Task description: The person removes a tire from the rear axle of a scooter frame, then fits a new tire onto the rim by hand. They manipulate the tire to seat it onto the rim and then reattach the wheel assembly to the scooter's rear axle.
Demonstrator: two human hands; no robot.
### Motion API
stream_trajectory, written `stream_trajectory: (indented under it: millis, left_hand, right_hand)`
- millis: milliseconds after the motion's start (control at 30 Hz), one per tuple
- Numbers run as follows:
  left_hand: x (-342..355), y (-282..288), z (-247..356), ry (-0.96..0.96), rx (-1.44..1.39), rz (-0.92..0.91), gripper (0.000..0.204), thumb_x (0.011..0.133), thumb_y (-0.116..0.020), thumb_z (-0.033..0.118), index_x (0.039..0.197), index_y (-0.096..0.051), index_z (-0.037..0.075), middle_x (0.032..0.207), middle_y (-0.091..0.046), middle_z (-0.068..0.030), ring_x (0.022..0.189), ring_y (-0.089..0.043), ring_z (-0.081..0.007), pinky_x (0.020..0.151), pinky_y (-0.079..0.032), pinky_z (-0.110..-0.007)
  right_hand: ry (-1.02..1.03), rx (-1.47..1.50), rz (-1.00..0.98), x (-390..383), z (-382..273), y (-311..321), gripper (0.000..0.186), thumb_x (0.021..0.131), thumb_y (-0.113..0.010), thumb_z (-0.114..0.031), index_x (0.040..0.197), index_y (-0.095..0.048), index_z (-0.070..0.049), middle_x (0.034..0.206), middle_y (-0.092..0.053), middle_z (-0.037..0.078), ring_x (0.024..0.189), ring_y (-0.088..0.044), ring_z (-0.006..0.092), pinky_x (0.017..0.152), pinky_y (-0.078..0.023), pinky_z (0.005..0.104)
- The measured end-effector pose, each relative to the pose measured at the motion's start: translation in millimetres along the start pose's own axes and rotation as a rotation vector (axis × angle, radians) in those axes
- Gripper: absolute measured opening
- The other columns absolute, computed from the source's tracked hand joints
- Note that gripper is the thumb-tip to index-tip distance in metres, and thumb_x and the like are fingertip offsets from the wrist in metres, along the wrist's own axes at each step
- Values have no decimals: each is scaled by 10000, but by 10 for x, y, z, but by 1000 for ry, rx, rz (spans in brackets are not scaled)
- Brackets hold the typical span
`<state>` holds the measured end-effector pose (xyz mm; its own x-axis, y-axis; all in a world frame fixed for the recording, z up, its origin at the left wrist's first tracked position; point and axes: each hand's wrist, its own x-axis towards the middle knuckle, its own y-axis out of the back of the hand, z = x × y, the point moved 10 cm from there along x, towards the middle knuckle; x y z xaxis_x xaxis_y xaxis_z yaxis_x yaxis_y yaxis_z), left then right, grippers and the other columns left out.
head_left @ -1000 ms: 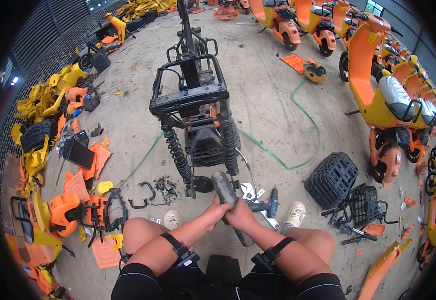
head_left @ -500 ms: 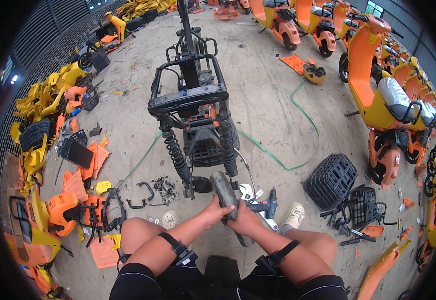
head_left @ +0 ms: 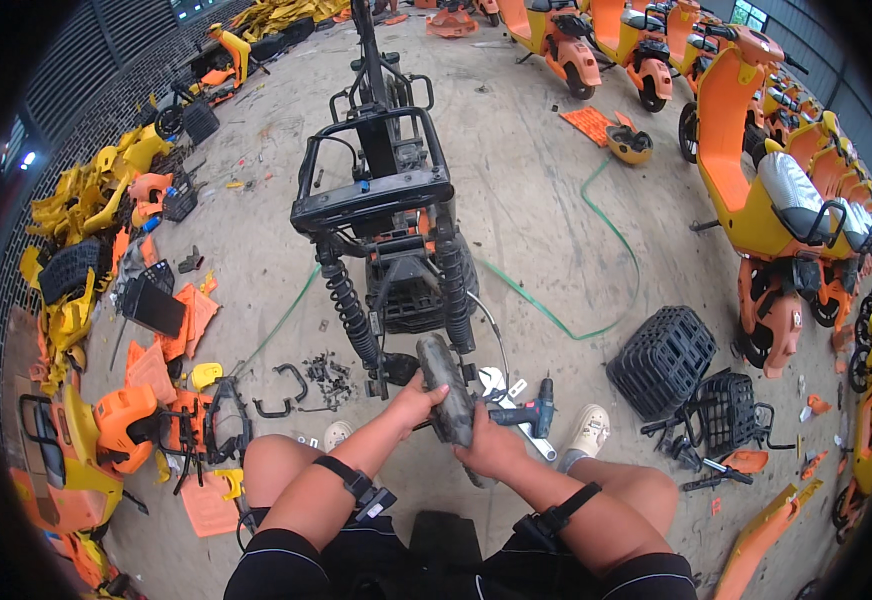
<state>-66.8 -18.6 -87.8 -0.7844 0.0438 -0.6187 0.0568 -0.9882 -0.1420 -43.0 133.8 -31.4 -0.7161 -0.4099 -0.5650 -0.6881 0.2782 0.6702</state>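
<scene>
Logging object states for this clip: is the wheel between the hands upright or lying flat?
Upright: the wheel shows its tread edge-on from above, with the left hand and right hand at opposite sides.

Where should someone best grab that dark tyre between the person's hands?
Probably the tyre is best gripped by its two sides, from the person's left and right: it stands on edge, its long, narrow tread facing up.
</scene>
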Motion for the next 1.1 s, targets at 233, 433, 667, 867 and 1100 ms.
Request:
stream_trajectory:
  millis: [233,433,667,867,1100]
  left_hand:
    - [148,175,-37,-39,117,113,701,1024,-628,317,1581,-257,108,1274,-651,-120,1108,-642,-238,882,-538,-445]
    - [220,190,-33,-67,148,108,677,1035,-605,316,1577,-261,100,1278,-642,-123,1086,-642,-236,860,-545,-429]
    - [491,317,-170,-109,136,149,595,1065,-542,262,1563,-276,74,1393,-554,-150,1182,-589,-260,918,-533,-432]
    - [608,436,8,-137,182,254,518,1083,-494,289,1521,-370,42,1393,-560,-163,1230,-546,-255,1042,-431,-378]
    - [720,440,253,-179,224,321,496,1093,-450,303,1508,-406,33,1383,-573,-176,1235,-544,-261,1067,-405,-365]
  right_hand:
    - [-72,-50,-60,19,47,-32,852,831,-732,-491,1360,-360,65,1182,-681,259,1048,-696,402,885,-560,480]
    - [-68,-38,-117,104,76,-48,770,828,-735,-499,1263,-427,56,1179,-680,263,1066,-687,409,906,-553,481]
    - [-13,25,-119,318,71,-131,757,838,-724,-486,1239,-434,87,1198,-647,320,1093,-667,436,920,-541,486]
    - [-6,67,-118,484,-68,22,778,847,-704,-542,1235,-445,80,1150,-666,320,1073,-675,440,907,-538,492]
    - [-19,85,-102,604,-214,214,788,848,-705,-584,1217,-456,67,1104,-686,309,1034,-684,449,891,-546,497]
